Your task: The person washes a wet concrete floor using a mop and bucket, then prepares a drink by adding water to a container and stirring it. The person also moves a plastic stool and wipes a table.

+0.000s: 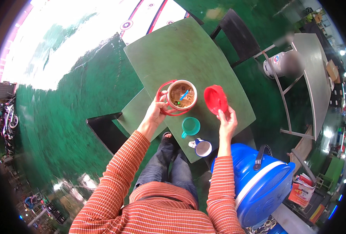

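Observation:
A round red-rimmed container (182,95) full of brown liquid stands on the green table (173,50); a blue spoon handle sticks out of it and a red handle loops around its left side. My left hand (156,111) grips its near-left edge. My right hand (227,121) holds a red lid (215,99) tilted just right of the container. A small teal cup (191,126) and a blue-and-white mug (202,148) stand near the table's front edge, between my forearms.
A large blue drum (258,187) with a black handle stands at my right side. Black chairs (239,33) stand beyond the table and a dark seat (104,130) to my left. A grey metal table (313,74) and a gas cylinder (276,64) stand at the right.

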`<action>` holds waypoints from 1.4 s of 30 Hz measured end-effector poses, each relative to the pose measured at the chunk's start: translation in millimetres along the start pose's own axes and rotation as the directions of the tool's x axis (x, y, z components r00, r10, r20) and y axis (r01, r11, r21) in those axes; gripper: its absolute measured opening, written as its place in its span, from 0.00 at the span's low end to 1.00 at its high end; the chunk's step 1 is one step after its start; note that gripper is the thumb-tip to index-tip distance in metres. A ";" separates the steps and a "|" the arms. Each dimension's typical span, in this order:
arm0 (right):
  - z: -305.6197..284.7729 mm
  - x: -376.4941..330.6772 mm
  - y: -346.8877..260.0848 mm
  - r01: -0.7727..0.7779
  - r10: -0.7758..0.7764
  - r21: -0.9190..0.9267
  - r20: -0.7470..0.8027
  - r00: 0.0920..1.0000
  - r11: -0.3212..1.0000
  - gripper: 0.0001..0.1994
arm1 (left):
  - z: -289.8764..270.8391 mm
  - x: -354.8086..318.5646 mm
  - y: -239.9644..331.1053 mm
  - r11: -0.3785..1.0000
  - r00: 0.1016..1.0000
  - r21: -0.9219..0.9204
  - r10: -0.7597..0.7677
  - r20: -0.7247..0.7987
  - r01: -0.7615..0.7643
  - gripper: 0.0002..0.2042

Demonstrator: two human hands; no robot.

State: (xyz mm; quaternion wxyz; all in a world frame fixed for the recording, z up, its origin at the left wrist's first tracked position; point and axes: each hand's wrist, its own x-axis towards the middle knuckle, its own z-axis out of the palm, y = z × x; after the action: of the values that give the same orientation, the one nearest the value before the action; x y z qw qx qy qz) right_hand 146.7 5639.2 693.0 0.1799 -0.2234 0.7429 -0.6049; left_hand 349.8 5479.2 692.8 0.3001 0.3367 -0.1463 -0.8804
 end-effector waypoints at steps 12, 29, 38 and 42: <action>81.9 -44.6 -26.3 0.721 -0.571 -0.548 0.456 0.683 0.424 0.13 | 2.7 -14.3 6.0 0.993 0.999 0.115 0.011 0.031 -0.015 0.29; 151.7 28.3 -64.4 0.895 -0.475 -0.187 0.793 0.381 0.405 0.15 | -27.3 28.9 -1.8 0.743 0.876 0.594 0.465 -0.129 -0.308 0.16; 159.4 36.7 -58.3 0.890 -0.507 -0.183 0.766 0.396 0.419 0.15 | -27.4 42.2 2.5 0.701 0.860 0.631 0.500 -0.102 -0.333 0.16; 178.0 8.8 -52.5 0.615 -0.470 -0.612 0.406 0.784 0.497 0.16 | -28.2 41.5 -7.6 0.806 0.862 0.467 0.481 -0.158 -0.364 0.16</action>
State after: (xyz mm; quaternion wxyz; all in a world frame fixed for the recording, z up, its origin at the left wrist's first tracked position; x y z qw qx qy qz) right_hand 241.1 5479.8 708.2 -0.0539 -0.5529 0.7876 -0.2665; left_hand 341.1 5457.6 647.8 0.4269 0.4682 -0.3627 -0.6833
